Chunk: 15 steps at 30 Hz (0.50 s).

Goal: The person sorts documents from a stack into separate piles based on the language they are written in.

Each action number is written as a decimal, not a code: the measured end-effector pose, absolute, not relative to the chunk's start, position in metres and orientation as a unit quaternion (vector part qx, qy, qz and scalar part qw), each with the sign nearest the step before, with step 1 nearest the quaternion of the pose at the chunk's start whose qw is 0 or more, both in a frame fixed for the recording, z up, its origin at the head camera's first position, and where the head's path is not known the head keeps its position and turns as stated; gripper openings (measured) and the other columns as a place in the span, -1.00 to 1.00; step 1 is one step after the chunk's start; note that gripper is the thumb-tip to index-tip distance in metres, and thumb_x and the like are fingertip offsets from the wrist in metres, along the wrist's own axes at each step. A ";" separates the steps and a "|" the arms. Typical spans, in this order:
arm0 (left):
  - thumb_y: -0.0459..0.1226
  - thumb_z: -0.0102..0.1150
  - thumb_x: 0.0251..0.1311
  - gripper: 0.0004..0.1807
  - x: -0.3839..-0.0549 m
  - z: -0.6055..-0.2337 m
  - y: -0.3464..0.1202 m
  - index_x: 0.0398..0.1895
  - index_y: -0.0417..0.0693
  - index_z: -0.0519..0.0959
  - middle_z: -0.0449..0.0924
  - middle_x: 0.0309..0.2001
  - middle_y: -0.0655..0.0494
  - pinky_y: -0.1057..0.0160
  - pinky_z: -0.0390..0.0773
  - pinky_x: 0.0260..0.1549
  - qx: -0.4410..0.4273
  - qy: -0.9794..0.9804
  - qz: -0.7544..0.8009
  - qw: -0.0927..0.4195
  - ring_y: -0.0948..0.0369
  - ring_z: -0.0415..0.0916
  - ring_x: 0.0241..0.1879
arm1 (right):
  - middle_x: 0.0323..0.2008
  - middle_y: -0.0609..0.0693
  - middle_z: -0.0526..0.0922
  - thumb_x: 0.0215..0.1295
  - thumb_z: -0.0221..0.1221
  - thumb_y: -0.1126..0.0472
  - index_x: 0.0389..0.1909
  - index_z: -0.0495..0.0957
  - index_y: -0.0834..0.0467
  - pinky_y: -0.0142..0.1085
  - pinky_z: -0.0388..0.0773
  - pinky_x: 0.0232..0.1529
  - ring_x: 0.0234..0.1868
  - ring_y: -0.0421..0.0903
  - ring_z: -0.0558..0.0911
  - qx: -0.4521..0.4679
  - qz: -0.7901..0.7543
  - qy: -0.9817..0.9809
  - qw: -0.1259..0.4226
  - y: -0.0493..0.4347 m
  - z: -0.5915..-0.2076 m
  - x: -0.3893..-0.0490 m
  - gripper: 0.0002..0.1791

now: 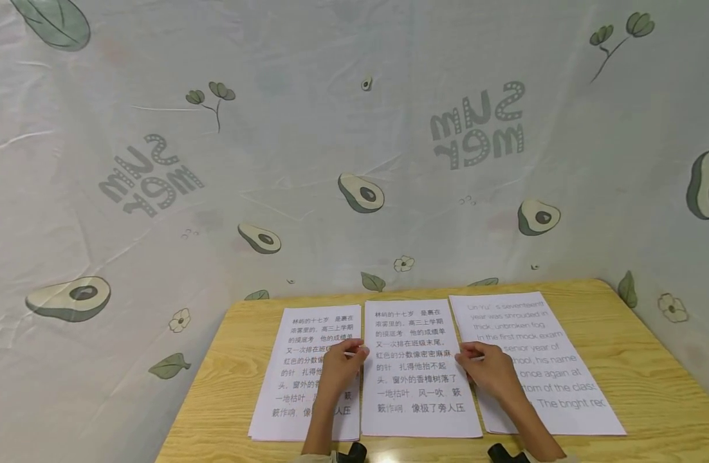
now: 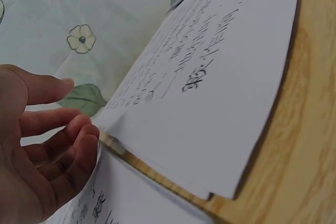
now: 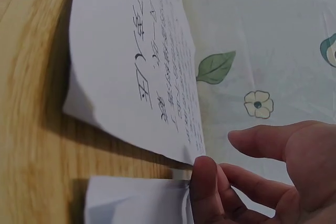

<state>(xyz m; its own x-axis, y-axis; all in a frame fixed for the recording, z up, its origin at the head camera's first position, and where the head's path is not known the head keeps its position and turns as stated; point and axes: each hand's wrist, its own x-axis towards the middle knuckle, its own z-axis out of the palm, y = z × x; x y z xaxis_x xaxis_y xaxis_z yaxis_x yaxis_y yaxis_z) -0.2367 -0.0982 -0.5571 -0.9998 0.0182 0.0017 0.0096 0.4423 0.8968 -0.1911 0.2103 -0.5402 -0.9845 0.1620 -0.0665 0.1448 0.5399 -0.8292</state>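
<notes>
Three stacks of printed paper lie side by side in the head view. Chinese text covers the left stack [image 1: 273,424] and the middle stack [image 1: 415,423]; English text covers the right stack [image 1: 580,418]. My left hand [image 1: 341,366] is over the left stack, fingertips right at the middle stack's left edge. At the opposite edge of that stack is my right hand [image 1: 492,372], partly covering the English text. In both wrist views the thumb stands apart from loosely bent fingers. The right wrist view shows the middle stack's sheet [image 3: 115,82] curving up along one side.
The stacks rest on a wood-grain table [image 1: 210,392]. Behind and beside it hangs a pale cloth [image 1: 308,141] printed with avocados, leaves and flowers. Narrow gaps separate the stacks at the front. Dark wrist devices show at the bottom edge of the head view.
</notes>
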 end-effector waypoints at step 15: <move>-0.18 0.42 0.34 -0.58 -0.239 -0.568 -0.090 0.18 -0.21 0.73 0.67 -0.25 0.14 0.40 0.57 -0.37 0.002 0.885 0.466 -0.011 0.26 0.57 -0.27 | -0.14 0.14 0.78 0.42 0.31 0.18 0.25 0.62 0.45 -0.34 0.62 -0.46 -0.47 -0.16 0.71 -0.080 0.463 -0.882 -0.012 0.213 -0.547 -0.194 -0.49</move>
